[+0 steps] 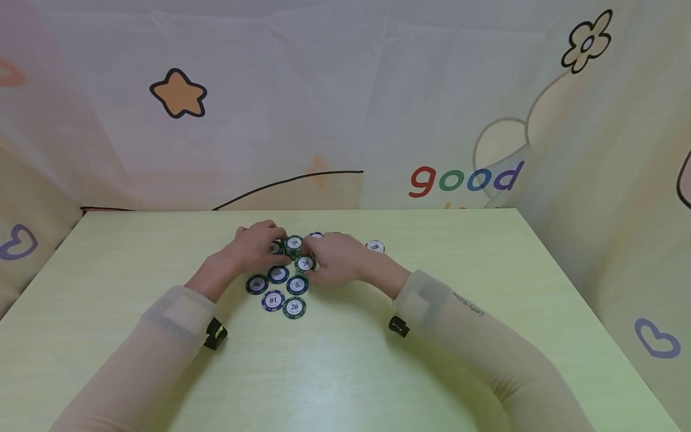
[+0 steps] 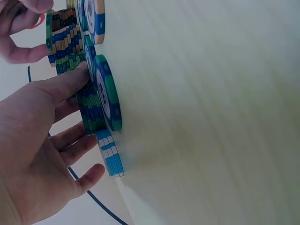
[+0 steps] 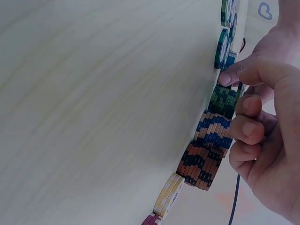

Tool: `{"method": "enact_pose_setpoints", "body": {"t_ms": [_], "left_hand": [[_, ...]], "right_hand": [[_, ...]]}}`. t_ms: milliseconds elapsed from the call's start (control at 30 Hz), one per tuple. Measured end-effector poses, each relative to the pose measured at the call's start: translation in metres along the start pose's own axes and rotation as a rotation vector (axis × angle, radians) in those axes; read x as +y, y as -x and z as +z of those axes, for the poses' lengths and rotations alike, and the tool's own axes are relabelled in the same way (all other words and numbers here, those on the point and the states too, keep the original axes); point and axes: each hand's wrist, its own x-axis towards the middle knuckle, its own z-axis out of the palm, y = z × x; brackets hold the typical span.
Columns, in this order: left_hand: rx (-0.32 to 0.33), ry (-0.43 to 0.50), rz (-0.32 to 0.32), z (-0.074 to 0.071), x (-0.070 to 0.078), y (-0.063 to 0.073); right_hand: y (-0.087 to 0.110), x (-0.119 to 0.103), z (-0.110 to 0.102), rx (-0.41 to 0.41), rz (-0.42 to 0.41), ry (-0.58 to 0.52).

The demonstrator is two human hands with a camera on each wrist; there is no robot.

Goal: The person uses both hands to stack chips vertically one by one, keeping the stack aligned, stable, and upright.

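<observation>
A cream left sleeve and matching right sleeve end at the wrists, leaving the left hand and right hand bare. Dark lettering marks the right sleeve. A small black fitting sits by the left cuff, another black fitting by the right.

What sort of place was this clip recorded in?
Probably a staged indoor recording corner: printed cloth with cartoon shapes stands behind and on both sides of a plain pale table, where poker chips are laid out and stacked.
</observation>
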Motion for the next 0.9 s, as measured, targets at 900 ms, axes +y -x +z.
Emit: {"method": "enact_pose_setpoints", "body": {"t_ms": [900], "left_hand": [[0.028,0.046,0.022,0.0,-0.002,0.001]], "right_hand": [[-0.026,-0.008,-0.001,0.071,0.069,-0.001]]}}
